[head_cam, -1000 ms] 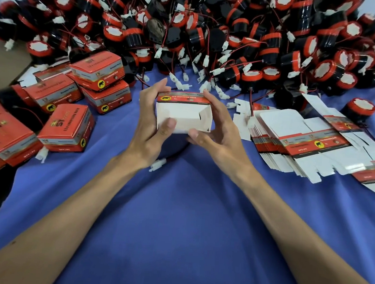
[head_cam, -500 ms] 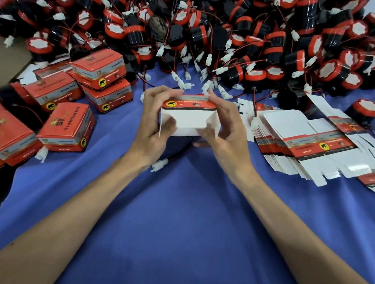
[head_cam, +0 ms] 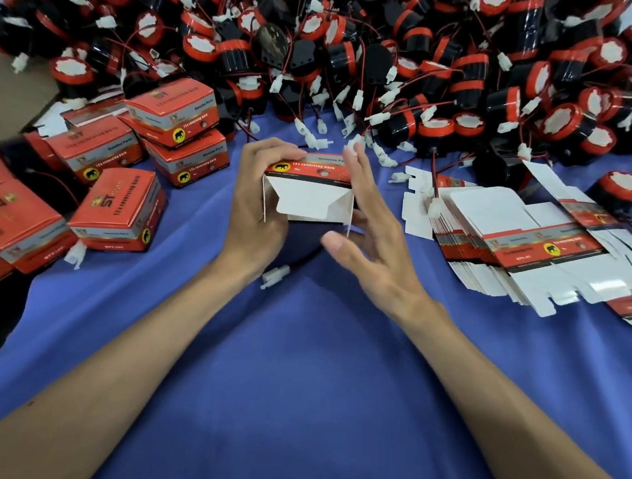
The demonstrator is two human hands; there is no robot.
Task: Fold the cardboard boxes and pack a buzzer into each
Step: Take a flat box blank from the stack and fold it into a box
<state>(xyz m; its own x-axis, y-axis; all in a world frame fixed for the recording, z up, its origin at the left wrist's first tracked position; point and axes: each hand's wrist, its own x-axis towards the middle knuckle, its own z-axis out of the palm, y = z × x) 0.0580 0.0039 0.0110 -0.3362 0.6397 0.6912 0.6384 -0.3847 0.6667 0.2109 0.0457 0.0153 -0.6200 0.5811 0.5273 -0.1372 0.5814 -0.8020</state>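
Blue cloth [head_cam: 314, 373] covers the table. The heap of buzzers [head_cam: 361, 52] spans 10 to 2 o'clock. Packed boxes [head_cam: 118, 210] sit at 9 and a stack of flat blanks [head_cam: 499, 224] at 3, probably so that stock and finished work are both close to hand.

At centre, just below 12, the box [head_cam: 310, 197] is held with its white end flaps facing the camera. The left hand [head_cam: 255, 211] grips its left side, fingers curled over the top. The right hand [head_cam: 375, 244] lays straight fingers along the right wall, seemingly squaring it.

Half a second ago both thumbs pressed the flap. Now the right thumb [head_cam: 335, 243] has lifted clear and the flap lies folded inward.
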